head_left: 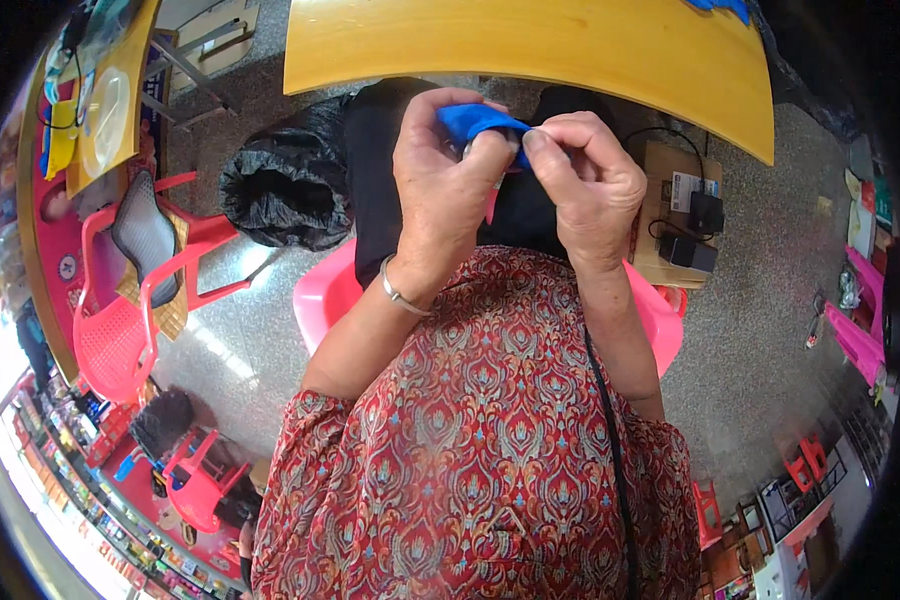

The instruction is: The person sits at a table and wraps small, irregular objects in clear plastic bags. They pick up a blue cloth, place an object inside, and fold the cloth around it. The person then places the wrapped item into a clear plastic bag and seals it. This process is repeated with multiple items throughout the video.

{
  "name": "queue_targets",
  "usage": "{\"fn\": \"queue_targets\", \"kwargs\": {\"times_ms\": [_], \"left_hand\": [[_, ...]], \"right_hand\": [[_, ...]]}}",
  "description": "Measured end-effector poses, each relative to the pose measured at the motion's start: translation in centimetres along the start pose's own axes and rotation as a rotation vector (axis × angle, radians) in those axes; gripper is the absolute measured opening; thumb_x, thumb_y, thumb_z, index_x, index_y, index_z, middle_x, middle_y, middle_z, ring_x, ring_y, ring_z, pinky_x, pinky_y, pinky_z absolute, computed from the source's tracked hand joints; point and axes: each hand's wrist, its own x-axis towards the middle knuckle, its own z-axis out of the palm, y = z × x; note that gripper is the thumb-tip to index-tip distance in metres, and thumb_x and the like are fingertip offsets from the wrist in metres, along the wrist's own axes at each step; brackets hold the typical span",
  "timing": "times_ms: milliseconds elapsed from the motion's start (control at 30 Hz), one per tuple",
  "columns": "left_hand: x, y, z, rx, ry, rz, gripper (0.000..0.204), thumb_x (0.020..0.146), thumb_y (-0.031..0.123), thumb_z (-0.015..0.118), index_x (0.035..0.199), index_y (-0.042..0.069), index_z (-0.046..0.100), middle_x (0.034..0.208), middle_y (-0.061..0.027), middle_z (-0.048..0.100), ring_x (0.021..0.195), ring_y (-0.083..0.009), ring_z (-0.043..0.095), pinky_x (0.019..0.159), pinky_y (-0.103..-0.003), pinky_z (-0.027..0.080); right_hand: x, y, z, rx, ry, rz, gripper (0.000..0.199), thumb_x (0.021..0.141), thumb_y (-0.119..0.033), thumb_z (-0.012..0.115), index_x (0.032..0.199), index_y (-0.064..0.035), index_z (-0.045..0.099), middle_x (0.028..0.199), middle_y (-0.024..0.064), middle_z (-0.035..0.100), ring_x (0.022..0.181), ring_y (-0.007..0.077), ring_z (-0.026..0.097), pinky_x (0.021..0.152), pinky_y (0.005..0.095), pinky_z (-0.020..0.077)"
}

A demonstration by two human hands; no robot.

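Note:
A small piece of blue fabric is held up between my two hands, above my lap and just short of the yellow table. My left hand curls round the cloth, with the thumb pressed onto its lower edge. At the cloth's right end, my right hand pinches the edge between thumb and forefinger. The part of the cloth inside my left palm is hidden. Whether anything else lies in the fingers is too small to make out.
The yellow table spans the far side, with more blue cloth at its far right. A black plastic bag stands left of my legs. A pink chair is further left. Black boxes with cables rest on cardboard at right.

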Motion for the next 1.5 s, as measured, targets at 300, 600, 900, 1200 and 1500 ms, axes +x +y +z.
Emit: {"fn": "queue_targets", "kwargs": {"times_ms": [300, 600, 900, 1200, 1500], "left_hand": [[0.1, 0.0, 0.0, 0.062, 0.043, 0.01, 0.025, 0.083, 0.0, 0.064, 0.105, -0.001, 0.051, 0.091, -0.0089, 0.062, 0.076, -0.0124, 0.061, 0.068, -0.025, 0.053], [1.2, -1.6, -0.8, 0.126, 0.068, 0.271, 0.019, 0.085, -0.003, 0.06, 0.103, -0.001, 0.053, 0.084, -0.0052, 0.061, 0.067, -0.0083, 0.057, 0.057, -0.021, 0.048], [1.0, -0.7, -1.9, 0.139, 0.077, 0.171, 0.01, 0.083, 0.001, 0.064, 0.087, 0.003, 0.056, 0.08, -0.0004, 0.058, 0.067, -0.0049, 0.053, 0.058, -0.019, 0.044], [1.2, 1.1, -2.9, -0.034, -0.174, -0.011, 0.014, 0.085, 0.0, 0.063, 0.098, -0.001, 0.056, 0.101, -0.0086, 0.062, 0.093, -0.0126, 0.06, 0.078, -0.027, 0.051], [-0.4, 0.3, -2.5, -0.239, -0.095, -0.038, 0.032, 0.086, 0.002, 0.065, 0.116, -0.001, 0.056, 0.108, -0.0094, 0.062, 0.097, -0.0149, 0.06, 0.089, -0.028, 0.048]], "right_hand": [[1.3, 0.0, -0.7, -0.118, -0.081, -0.018, 0.003, 0.077, 0.0, 0.069, 0.078, -0.0007, 0.066, 0.074, 0.0041, 0.064, 0.067, 0.0109, 0.062, 0.061, 0.0251, 0.0493], [0.6, -0.2, -0.2, -0.175, -0.137, -0.153, 0.016, 0.078, -0.002, 0.071, 0.093, -0.0036, 0.068, 0.081, 0.0055, 0.064, 0.068, 0.0134, 0.062, 0.061, 0.0253, 0.0494], [1.1, 0.1, 0.0, -0.48, -0.293, -0.469, 0.042, 0.061, -0.016, 0.082, 0.098, -0.009, 0.063, 0.09, 0.0072, 0.056, 0.081, 0.027, 0.056, 0.07, 0.0353, 0.0477], [1.2, 0.3, 0.0, -0.302, -0.204, -0.257, 0.019, 0.071, -0.007, 0.077, 0.085, -0.0047, 0.065, 0.077, 0.0079, 0.06, 0.066, 0.0201, 0.06, 0.06, 0.03, 0.0483], [1.4, 0.3, -0.5, -0.113, -0.226, 0.014, 0.015, 0.084, -0.012, 0.07, 0.092, -0.0012, 0.065, 0.079, 0.0055, 0.061, 0.068, 0.0104, 0.057, 0.06, 0.0239, 0.0455]]}}
